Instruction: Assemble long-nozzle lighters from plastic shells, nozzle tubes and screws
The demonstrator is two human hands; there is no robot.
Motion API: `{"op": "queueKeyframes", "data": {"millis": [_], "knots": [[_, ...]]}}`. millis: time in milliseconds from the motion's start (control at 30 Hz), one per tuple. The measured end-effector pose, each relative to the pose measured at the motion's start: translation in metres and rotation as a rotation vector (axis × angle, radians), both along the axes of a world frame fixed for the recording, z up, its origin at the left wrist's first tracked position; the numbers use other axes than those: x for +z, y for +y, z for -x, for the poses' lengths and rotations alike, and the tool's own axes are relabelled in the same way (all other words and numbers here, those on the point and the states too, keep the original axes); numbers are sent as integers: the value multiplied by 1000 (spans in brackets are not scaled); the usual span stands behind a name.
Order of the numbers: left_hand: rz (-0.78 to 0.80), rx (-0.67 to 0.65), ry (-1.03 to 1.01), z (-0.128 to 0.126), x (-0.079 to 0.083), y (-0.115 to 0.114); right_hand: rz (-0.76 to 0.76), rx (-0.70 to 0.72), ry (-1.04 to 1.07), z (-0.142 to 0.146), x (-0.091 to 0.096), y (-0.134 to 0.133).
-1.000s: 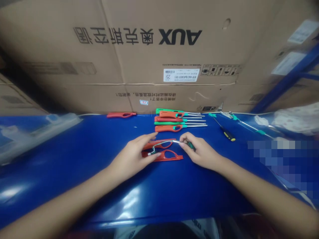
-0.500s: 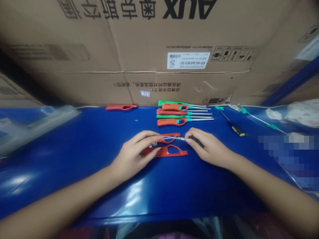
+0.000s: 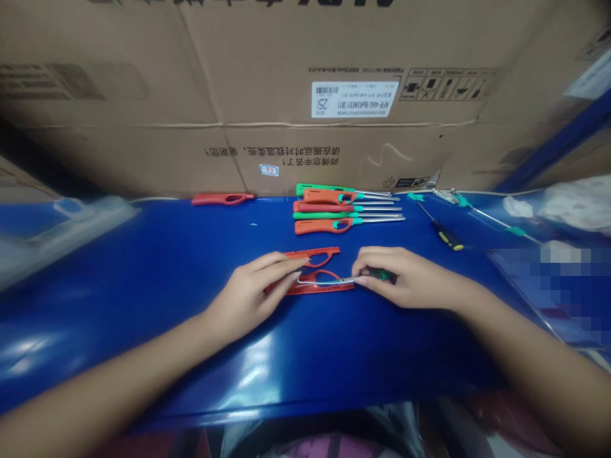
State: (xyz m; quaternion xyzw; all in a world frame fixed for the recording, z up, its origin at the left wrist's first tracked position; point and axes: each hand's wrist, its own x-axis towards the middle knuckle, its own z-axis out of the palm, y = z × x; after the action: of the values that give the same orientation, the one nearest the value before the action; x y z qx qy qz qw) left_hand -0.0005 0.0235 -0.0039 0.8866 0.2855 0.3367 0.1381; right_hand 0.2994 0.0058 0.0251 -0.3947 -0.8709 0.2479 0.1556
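Two orange lighter shell halves lie on the blue table, the upper half (image 3: pixel 329 252) beyond the lower half (image 3: pixel 329 289). My left hand (image 3: pixel 255 289) is closed over their left ends, thumb and fingers at the end of a thin pale wire (image 3: pixel 319 282). What else may be inside its fingers is hidden. Across the lower half the wire runs to a slim metal tube (image 3: pixel 351 280). My right hand (image 3: pixel 405 277) pinches this tube, and a dark green part (image 3: pixel 383 275) shows under its fingers.
Several assembled lighters (image 3: pixel 324 226) with metal tubes lie beyond my hands. A red lighter handle (image 3: pixel 222 200) rests farther left. To the right are a black-yellow screwdriver (image 3: pixel 449 238) and tubes with green ends (image 3: pixel 496 222). A large cardboard box (image 3: pixel 267 76) stands behind.
The wire and tube have come down towards me, from between the shell halves to over the lower one. The small pale part at my left fingertips is now hidden. The camera view has shifted slightly.
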Motion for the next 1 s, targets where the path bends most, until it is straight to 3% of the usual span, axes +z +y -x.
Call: {"op": "queueKeyframes", "data": {"millis": [300, 833, 1000], "knots": [[22, -84, 90, 1, -8, 6, 30, -14, -40, -8, -4, 8], [33, -55, 85, -2, -10, 4, 66, 42, -95, -10, 3, 4], [31, -58, 82, -2, -10, 5, 7, 82, -109, -8, 1, 3]]}}
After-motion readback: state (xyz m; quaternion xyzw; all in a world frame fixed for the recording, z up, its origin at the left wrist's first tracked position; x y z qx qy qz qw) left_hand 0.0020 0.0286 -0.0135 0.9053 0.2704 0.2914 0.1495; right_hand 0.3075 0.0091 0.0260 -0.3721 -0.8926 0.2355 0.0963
